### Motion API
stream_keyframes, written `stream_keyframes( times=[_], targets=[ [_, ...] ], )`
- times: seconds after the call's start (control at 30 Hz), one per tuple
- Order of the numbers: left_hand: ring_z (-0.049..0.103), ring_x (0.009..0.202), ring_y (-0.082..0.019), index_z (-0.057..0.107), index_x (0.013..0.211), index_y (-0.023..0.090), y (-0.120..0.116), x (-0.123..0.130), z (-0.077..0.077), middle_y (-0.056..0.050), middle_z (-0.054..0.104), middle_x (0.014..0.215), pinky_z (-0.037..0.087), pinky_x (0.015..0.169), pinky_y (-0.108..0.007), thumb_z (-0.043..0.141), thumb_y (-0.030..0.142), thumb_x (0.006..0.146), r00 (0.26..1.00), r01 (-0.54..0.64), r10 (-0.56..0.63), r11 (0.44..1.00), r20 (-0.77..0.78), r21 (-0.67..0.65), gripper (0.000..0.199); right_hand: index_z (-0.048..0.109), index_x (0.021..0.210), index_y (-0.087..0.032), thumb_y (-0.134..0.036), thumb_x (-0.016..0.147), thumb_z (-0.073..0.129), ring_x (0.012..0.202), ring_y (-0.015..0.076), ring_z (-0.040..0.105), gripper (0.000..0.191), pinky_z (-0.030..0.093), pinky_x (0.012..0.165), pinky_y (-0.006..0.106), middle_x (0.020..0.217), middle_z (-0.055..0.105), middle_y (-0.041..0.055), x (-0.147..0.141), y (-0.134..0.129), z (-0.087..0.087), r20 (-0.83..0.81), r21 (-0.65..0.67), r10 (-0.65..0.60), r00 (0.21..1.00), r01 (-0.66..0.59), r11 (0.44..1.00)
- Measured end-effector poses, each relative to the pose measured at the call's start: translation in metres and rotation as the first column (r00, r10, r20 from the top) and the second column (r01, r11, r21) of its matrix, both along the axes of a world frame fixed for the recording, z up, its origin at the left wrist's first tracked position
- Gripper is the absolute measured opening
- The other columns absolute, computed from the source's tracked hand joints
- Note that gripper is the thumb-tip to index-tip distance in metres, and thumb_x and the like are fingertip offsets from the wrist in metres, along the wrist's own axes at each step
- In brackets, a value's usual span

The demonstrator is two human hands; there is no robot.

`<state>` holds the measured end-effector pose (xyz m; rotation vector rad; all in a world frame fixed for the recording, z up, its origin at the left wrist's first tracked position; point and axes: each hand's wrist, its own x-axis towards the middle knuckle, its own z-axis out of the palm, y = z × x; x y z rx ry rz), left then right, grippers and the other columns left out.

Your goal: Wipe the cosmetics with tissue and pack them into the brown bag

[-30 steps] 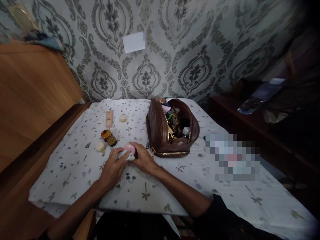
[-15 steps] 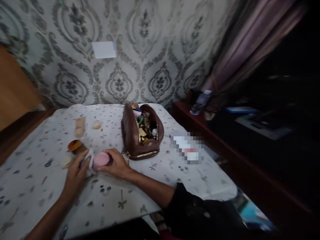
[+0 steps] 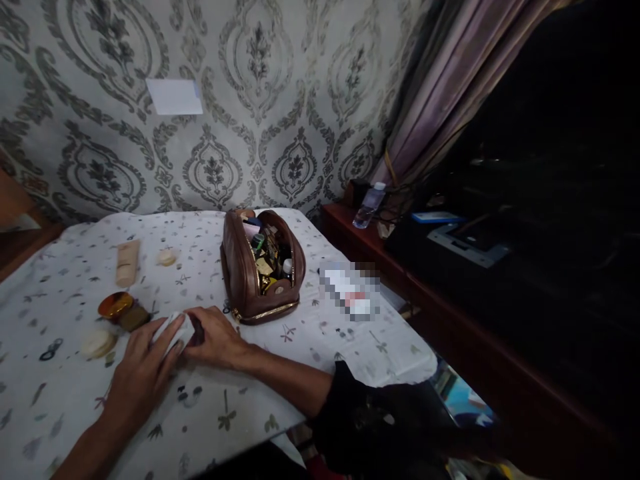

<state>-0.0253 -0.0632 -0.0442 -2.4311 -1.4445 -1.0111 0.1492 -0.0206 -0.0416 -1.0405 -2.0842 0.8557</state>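
Observation:
My left hand [image 3: 145, 360] presses a white wipe [image 3: 174, 328], its fingers lying bent across it. My right hand [image 3: 215, 339] curls round the far side of the same small object, a pink round container whose pink face the wipe and fingers now hide. Left of the hands lie an amber jar [image 3: 116, 305], a dark squarish piece [image 3: 134, 319] and a cream-coloured round jar [image 3: 98, 343]. Beyond them are a beige squeeze tube [image 3: 127, 263] and a small pale round pot [image 3: 166, 257]. A brown cosmetic bag [image 3: 240, 280], unzipped and full of small items, stands right of my hands.
A blurred-out white item [image 3: 350, 290] lies on the patterned tablecloth [image 3: 225, 400] right of the bag. A clear bottle [image 3: 369, 207] stands on the dark red ledge [image 3: 337, 223] by the purple curtain [image 3: 425, 100]. A white card [image 3: 175, 97] is on the wall.
The wipe has come over the pink container's face, which was showing before. My left fingers have moved across onto it. The view has swung slightly right.

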Motion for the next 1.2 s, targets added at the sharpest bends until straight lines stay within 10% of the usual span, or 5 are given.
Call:
stream_keyframes(
  times=[0.43,0.7,1.2],
  targets=[
    [0.055,0.103,-0.026,0.059,0.113,0.018,0.009,0.016,0.017,-0.011,0.06,0.106,0.046,0.091,-0.04,0.03,0.042,0.098,0.983,-0.177,0.163,0.961,-0.085,-0.211,0.04,0.059,0.117,-0.017,-0.019,0.065,0.082,0.104,0.0238,0.054,0.056,0.045,0.09,0.038,0.107,0.058,0.0064,0.004,0.008,-0.009,-0.063,0.012,0.026,0.998,-0.025,1.0],
    [0.055,0.074,-0.02,0.051,0.071,0.02,0.033,0.009,0.029,-0.003,0.056,0.071,0.045,0.074,-0.034,0.026,0.039,0.097,0.976,-0.045,0.14,0.876,0.164,-0.48,0.041,0.056,0.122,-0.017,-0.018,0.066,0.08,0.103,0.0242,0.055,0.061,0.045,0.091,0.039,0.109,0.059,0.0078,0.005,0.009,-0.01,-0.076,0.027,0.075,0.994,-0.073,0.997],
    [0.062,0.088,-0.023,0.063,0.098,0.019,0.015,0.004,0.019,-0.006,0.067,0.095,0.05,0.079,-0.033,0.048,0.053,0.089,0.982,0.044,0.043,0.896,0.185,-0.443,0.038,0.048,0.134,-0.01,-0.024,0.072,0.08,0.119,0.0297,0.053,0.071,0.046,0.101,0.043,0.127,0.056,0.0181,0.027,-0.022,0.024,0.157,0.057,0.004,0.988,-0.013,0.998]
  ],
)
